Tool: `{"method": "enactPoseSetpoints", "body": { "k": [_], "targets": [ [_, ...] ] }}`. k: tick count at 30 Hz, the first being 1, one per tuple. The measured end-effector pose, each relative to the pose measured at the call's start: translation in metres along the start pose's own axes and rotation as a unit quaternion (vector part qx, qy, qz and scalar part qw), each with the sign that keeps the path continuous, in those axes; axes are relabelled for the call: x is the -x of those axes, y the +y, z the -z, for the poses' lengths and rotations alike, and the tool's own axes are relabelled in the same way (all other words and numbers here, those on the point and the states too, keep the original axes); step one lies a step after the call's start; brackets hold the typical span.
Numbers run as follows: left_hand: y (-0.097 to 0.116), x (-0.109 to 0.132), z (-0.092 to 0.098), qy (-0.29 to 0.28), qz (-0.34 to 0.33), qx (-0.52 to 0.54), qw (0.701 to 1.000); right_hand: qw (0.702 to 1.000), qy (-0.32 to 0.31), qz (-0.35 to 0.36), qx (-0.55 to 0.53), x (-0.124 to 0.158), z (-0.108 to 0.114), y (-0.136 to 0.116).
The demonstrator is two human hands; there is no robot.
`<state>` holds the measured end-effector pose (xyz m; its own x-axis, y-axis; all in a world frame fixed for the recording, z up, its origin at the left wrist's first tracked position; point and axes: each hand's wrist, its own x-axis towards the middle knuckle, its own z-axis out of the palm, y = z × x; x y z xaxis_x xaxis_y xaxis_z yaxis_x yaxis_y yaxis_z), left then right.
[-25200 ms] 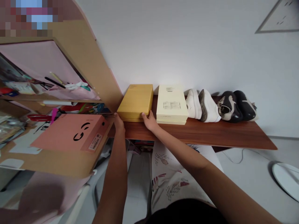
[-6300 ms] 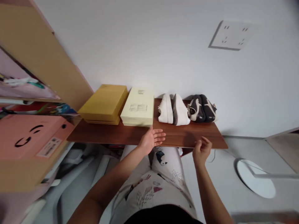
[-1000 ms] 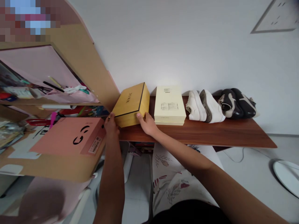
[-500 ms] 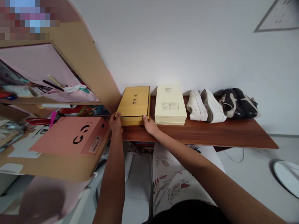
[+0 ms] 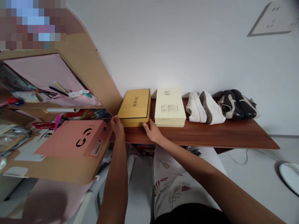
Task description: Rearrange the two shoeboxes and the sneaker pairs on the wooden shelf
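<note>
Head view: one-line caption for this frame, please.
The left hand and right hand touch the front corners of a mustard-yellow rectangular MMOK box on a reddish-brown wooden shelf.

**Home, a room with shoes and stationery**

Ordinary domestic clutter, nothing of a shop or lab. Along a wooden shelf (image 5: pixel 210 134), a yellow box (image 5: pixel 134 107) and a cream box (image 5: pixel 170 107), then white sneakers (image 5: pixel 205 109) and dark sneakers (image 5: pixel 237 107), all worn-looking rather than on display. To the left, a pink-and-wood bookcase (image 5: pixel 93 74) with pens (image 5: pixel 58 90) and odds and ends, plus a pink box (image 5: pixel 72 138) on a ledge. On the pale wall, a socket plate (image 5: pixel 269 20). Below, a pale floor (image 5: pixel 247 149) with a loose cable (image 5: pixel 235 157). Across the lap, printed trousers (image 5: pixel 173 186), casual house wear.
</note>
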<state>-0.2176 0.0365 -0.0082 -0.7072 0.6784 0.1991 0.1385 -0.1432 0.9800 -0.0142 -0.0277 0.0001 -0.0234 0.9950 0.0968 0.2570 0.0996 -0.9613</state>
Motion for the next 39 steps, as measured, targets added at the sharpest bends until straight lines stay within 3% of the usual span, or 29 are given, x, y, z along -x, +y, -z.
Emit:
{"method": "enactPoseSetpoints", "body": {
  "k": [4, 6, 10, 14, 22, 31, 34, 39],
  "targets": [
    [0.001, 0.046, 0.003, 0.05, -0.087, -0.042, 0.994, 0.993, -0.007, 0.119, 0.002, 0.037, 0.04, 0.003],
    [0.005, 0.077, -0.003, 0.041, -0.138, -0.055, 0.988, 0.986, 0.007, 0.164, 0.002, 0.049, 0.065, 0.003],
    [0.018, 0.135, -0.029, -0.057, -0.175, -0.044, 0.982, 0.978, 0.091, 0.189, 0.007, 0.053, 0.111, 0.004],
    [0.026, 0.164, -0.056, -0.167, -0.157, -0.025, 0.973, 0.973, 0.176, 0.152, -0.011, 0.046, 0.143, 0.014],
    [0.016, 0.167, -0.089, -0.228, -0.063, -0.032, 0.971, 0.963, 0.241, 0.118, -0.02, 0.022, 0.176, 0.053],
    [0.003, 0.159, -0.113, -0.216, 0.087, -0.015, 0.972, 0.974, 0.211, -0.006, -0.078, -0.015, 0.156, 0.073],
    [0.001, 0.16, -0.116, -0.212, 0.092, -0.017, 0.973, 0.974, 0.194, -0.043, -0.11, -0.018, 0.152, 0.074],
    [0.007, 0.166, -0.119, -0.218, 0.081, -0.033, 0.972, 0.971, 0.205, -0.042, -0.113, -0.016, 0.153, 0.074]
  ]
}}
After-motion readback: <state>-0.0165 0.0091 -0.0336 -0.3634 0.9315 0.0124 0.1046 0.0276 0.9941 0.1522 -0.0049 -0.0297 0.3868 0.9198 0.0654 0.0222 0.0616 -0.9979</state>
